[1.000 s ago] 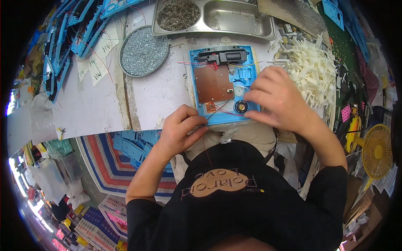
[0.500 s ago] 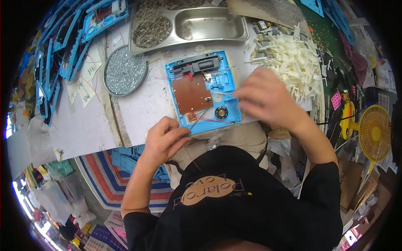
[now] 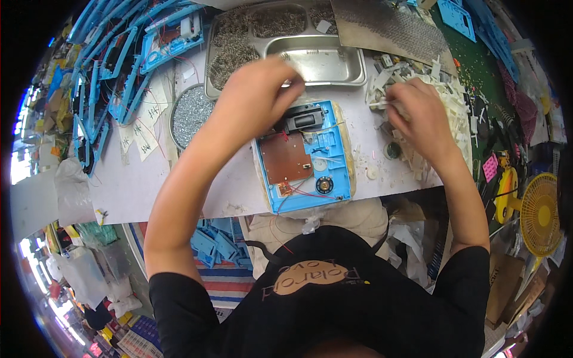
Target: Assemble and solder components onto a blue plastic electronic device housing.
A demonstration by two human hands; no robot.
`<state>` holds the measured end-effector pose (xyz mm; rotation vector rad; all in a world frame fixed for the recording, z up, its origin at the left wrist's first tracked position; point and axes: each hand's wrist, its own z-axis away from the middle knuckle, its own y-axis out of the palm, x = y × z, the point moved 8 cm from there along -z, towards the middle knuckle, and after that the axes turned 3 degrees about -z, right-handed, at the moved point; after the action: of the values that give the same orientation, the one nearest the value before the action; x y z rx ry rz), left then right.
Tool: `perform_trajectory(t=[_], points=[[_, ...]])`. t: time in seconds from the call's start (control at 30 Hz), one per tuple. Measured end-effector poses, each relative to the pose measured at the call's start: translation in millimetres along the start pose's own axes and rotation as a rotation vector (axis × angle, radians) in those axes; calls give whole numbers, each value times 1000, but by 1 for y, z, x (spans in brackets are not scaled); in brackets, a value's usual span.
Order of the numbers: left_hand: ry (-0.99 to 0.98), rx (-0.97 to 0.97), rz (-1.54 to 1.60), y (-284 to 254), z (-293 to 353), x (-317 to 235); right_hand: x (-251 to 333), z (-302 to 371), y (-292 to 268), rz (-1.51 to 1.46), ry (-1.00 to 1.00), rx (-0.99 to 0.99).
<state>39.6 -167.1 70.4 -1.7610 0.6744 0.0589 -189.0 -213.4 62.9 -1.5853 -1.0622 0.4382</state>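
Note:
My left hand (image 3: 259, 89) is over the front of the metal compartment tray (image 3: 360, 62), by coiled springs (image 3: 234, 59). Its fingers are curled and partly smeared, so what they hold, if anything, cannot be made out. At the right, my right hand (image 3: 422, 113) pinches a small white plastic part (image 3: 378, 106) at the edge of a heap of similar parts (image 3: 444, 89). Between my arms lies an open blue plastic housing (image 3: 335, 143) with a brown circuit board (image 3: 283, 158), a round black speaker (image 3: 324, 185), a dark mechanism (image 3: 304, 119) and thin wires. Neither hand touches it.
A round dish of small silvery pieces (image 3: 190, 113) stands left, partly behind my left arm. Stacked blue housings with wires (image 3: 122, 77) fill the far left. A perforated sheet (image 3: 391, 30) overlaps the tray. A yellow fan (image 3: 538, 206) stands right.
My left hand has left the housing's near left corner and moved up to the tray. My right hand has moved from the housing's right side to the white parts and now pinches one.

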Motion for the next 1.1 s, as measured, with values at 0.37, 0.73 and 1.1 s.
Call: perform_trajectory(t=[0.37,0.73,1.1], points=[[102,16,-346,47,-67,23,-16,92,-6,-1085,692,4],[-884,14,1767,69,128,-79,92,58,-5,-953,58,9],[-885,-37,2068,87,136,-91,102,63,-14,-833,-64,-134]])
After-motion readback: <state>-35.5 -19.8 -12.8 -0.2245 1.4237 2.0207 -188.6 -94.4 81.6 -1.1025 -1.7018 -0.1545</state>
